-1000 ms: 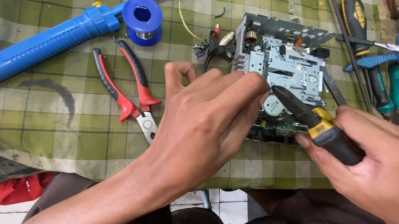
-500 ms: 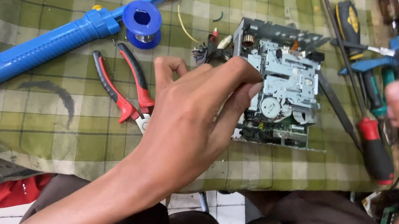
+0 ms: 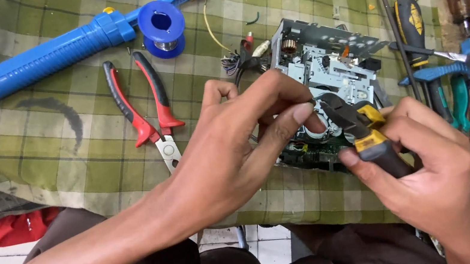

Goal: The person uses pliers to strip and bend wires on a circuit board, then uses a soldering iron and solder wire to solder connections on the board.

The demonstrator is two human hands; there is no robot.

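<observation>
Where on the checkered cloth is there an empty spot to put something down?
The widest bare patch of the green checkered cloth lies below the blue desoldering pump, left of the red-handled pliers. A smaller one sits beside the solder spool. It is crowded at the metal chassis, both hands and the screwdrivers.

Probably a repair workbench: pliers (image 3: 145, 116), screwdrivers (image 3: 414, 23), solder spool (image 3: 161, 28).
</observation>
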